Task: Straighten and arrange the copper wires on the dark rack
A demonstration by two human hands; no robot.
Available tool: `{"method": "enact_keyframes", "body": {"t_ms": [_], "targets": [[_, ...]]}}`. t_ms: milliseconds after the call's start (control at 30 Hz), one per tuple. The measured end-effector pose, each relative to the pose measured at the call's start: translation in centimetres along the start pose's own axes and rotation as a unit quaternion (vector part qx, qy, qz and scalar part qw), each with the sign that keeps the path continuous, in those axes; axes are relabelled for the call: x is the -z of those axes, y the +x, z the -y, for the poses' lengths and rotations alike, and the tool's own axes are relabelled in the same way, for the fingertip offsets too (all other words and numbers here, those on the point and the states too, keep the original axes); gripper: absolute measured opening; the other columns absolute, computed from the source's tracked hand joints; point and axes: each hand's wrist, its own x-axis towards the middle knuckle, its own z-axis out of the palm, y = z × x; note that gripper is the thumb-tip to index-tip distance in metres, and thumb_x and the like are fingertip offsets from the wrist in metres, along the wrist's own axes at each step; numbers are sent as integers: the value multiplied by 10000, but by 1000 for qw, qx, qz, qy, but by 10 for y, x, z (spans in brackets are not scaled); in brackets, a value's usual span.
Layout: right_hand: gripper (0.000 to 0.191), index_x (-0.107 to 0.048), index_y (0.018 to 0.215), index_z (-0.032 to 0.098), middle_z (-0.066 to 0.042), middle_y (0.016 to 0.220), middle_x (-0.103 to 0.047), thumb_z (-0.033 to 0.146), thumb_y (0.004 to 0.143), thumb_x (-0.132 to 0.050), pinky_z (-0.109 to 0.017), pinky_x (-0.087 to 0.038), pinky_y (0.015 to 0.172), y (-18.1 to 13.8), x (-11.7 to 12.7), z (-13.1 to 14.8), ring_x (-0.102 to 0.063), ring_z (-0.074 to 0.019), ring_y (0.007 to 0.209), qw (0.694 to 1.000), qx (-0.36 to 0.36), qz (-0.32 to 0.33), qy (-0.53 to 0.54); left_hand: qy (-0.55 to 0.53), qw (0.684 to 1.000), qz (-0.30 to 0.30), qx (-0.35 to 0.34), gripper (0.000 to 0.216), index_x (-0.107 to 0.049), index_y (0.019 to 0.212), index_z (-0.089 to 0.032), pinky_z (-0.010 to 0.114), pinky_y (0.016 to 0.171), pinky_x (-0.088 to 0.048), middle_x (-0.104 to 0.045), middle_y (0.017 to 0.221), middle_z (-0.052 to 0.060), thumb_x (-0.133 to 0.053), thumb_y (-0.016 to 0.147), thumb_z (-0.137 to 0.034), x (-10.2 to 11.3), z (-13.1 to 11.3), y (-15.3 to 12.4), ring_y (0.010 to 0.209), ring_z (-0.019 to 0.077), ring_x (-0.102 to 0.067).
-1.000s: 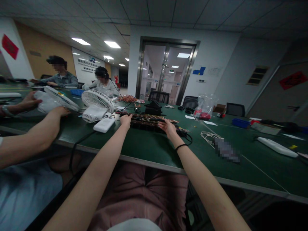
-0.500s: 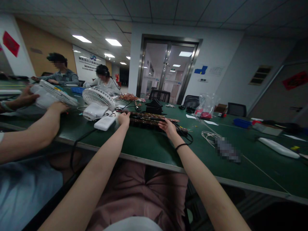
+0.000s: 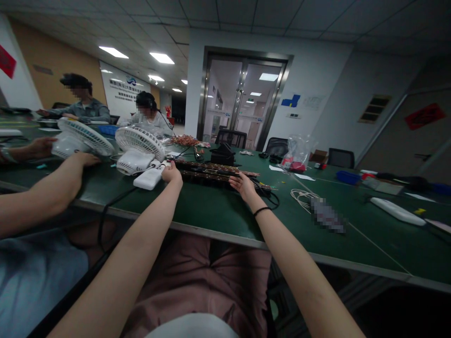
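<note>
A bundle of long, thin copper-coloured rods or wires (image 3: 214, 170) lies across the green table in front of me, with dark strands among it. At its left end is my left hand (image 3: 172, 172), thumb and fingers pinched together; what they hold, if anything, is hidden. My right hand (image 3: 243, 184) is at the near right part of the bundle, fingers stretched out and apart, the fingertips against or just over it. A black cable (image 3: 273, 201) curls beyond the right end. Close to my left hand lies a white box-shaped device (image 3: 148, 179).
A white fan (image 3: 139, 145) stands left of the bundle; a neighbour's hands (image 3: 86, 159) are at a second fan (image 3: 82, 136). Behind the bundle sit a black object (image 3: 222, 154) and copper scrap (image 3: 185, 140). A coiled white cable (image 3: 299, 197) lies right; two people sit across.
My left hand has slid a little left along the bundle's end. My right hand stays near the same part of it. The view has shifted slightly; the neighbour's fan is tilted differently.
</note>
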Motion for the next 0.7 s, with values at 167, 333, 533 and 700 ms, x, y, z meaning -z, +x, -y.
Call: {"method": "enact_keyframes", "body": {"t_ms": [167,333,533,700], "targets": [[78,-524,880,180,-17,657,-667,228,910,-471,-204,-534,582,1,3,1,-649,-107,560,1000,0,-3,12,-11,1000,-7,-2,365,-572,708,-190,251,539,-321,-627,741,53,-328,934,-341,0,-2,-3,646,146,-521],[63,-537,856,176,-14,652,-666,191,898,-492,-207,-539,601,0,3,2,-655,-107,580,999,3,26,25,14,998,-4,-65,388,-506,678,-196,249,538,-284,-575,691,21,-278,955,-344,2,-2,-8,610,122,-454],[34,-564,853,169,-5,669,-678,156,872,-538,-195,-536,607,3,6,-1,-663,-99,592,998,23,54,10,112,964,65,-231,392,-495,622,-203,257,563,-277,-567,665,23,-370,925,-419,10,-5,-25,638,145,-492],[79,-560,822,158,-8,642,-676,196,887,-533,-194,-531,563,6,6,-3,-651,-102,546,999,42,27,-20,211,896,180,-345,347,-591,657,-222,249,600,-333,-632,730,51,-471,872,-466,8,-11,-35,738,188,-578]]}}
